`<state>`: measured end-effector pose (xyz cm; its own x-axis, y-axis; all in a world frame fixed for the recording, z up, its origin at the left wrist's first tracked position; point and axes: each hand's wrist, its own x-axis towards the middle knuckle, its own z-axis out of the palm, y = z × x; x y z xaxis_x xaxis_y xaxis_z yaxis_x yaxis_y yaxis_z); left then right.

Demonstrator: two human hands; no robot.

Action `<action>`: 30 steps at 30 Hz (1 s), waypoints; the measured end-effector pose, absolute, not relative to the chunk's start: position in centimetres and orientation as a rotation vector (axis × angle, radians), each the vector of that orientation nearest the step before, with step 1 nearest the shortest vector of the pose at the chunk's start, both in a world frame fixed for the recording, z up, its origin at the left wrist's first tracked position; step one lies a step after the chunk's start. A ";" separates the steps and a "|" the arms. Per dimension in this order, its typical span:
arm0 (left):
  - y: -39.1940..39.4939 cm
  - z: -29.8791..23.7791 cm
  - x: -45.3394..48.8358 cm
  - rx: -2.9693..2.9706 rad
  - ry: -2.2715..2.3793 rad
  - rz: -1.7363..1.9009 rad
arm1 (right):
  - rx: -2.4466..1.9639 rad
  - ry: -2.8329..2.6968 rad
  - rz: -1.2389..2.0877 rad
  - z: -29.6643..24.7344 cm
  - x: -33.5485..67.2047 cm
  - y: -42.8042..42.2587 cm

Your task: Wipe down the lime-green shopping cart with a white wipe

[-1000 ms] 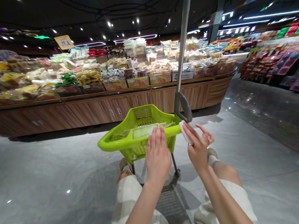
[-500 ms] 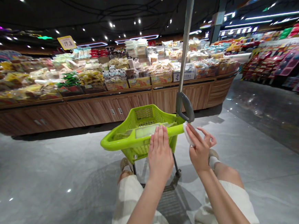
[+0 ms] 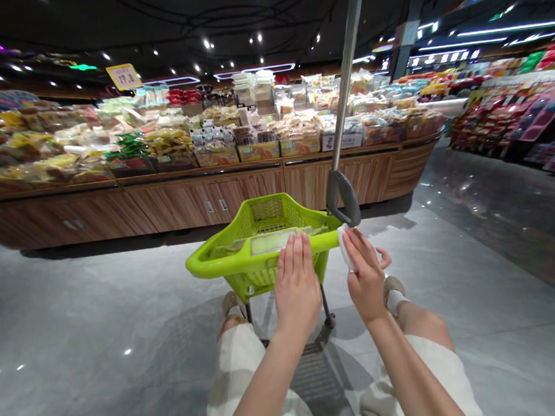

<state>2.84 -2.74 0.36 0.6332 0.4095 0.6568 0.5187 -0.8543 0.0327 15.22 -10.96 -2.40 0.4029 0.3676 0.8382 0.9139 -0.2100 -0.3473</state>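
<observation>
The person's left hand (image 3: 295, 283) lies flat across the front rim of a lime-green plastic shopping basket (image 3: 219, 266), with its fingers (image 3: 293, 248) straight, close together and gripping nothing. Their tips sit on the rim, just above a flat pale green packet (image 3: 270, 242) lying inside the basket. The right hand (image 3: 367, 278) is at the basket's right corner, its fingers (image 3: 360, 246) closed on a small white wad (image 3: 345, 249) — tissue or cloth, too small to tell. The wad touches the rim, and the little finger (image 3: 383, 257) stands apart from the others.

Just beyond that corner is a curved grey handle (image 3: 348, 196) at the foot of a metal pole (image 3: 347, 81), which rises past the top of the view. The basket stands on thin metal legs (image 3: 325, 307) over a grey floor (image 3: 97, 299), right in front of the person's checked shorts (image 3: 238, 378). Ahead, well apart from the basket, a long wood-fronted display table (image 3: 209, 197) carries rows of bagged and boxed food (image 3: 214, 136), with a yellow price sign (image 3: 124, 77) above them at the left. Further right, shelves of packaged goods (image 3: 505, 113) line the aisle.
</observation>
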 end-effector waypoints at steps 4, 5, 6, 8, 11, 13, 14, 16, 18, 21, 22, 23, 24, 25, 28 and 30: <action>-2.8 0.3 3.0 -2.676 -0.784 -1.012 | -1.710 -1.312 -0.746 -2.0 12.8 -9.4; -2.8 0.3 3.0 -2.676 -0.780 -1.003 | -1.682 -1.381 -0.737 -2.0 12.5 -9.2; -2.8 0.3 2.9 -2.676 -0.776 -0.997 | -1.659 -1.428 -0.731 -2.1 12.4 -9.1; -2.8 0.4 2.7 -2.681 -0.769 -0.993 | -1.637 -1.460 -0.743 -2.4 13.0 -9.5; -2.7 0.5 2.6 -2.691 -0.763 -1.001 | -1.665 -1.399 -0.794 -3.2 14.7 -10.6; -2.7 0.4 2.7 -2.697 -0.760 -1.010 | -1.710 -1.269 -0.817 -3.6 15.2 -11.0; -2.7 0.4 2.8 -2.700 -0.762 -1.015 | -1.728 -1.190 -0.826 -3.6 15.1 -10.9; -2.7 0.3 3.0 -2.704 -0.766 -1.023 | -1.740 -1.105 -0.832 -3.3 14.4 -10.4; -2.7 0.2 3.2 -2.700 -0.764 -1.024 | -1.719 -1.199 -0.820 -2.8 13.4 -9.6; -2.6 0.3 3.1 -2.692 -0.752 -1.014 | -1.663 -1.441 -0.788 -2.2 13.1 -9.3; -2.6 0.3 3.1 -2.695 -0.750 -1.011 | -1.655 -1.469 -0.793 -2.2 13.6 -9.5; -2.6 0.3 3.0 -2.699 -0.747 -1.011 | -1.660 -1.464 -0.801 -2.2 14.1 -9.8; -2.6 0.4 3.0 -2.704 -0.746 -1.013 | -1.678 -1.442 -0.804 -2.4 14.8 -10.2; -2.6 0.4 3.0 -2.708 -0.744 -1.016 | -1.700 -1.406 -0.807 -2.5 15.3 -10.6; -2.6 0.4 3.1 -2.715 -0.752 -1.012 | -1.763 -1.229 -0.820 -2.9 15.7 -11.0; -2.7 0.3 3.3 -2.711 -0.768 -1.000 | -1.768 -1.174 -0.829 -2.9 14.8 -10.5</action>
<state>3.29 -2.67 0.32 0.6462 0.4124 0.6422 0.5137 -0.8573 0.0336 14.78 -10.52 -2.91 0.3435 0.3830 0.8575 0.9362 -0.2116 -0.2805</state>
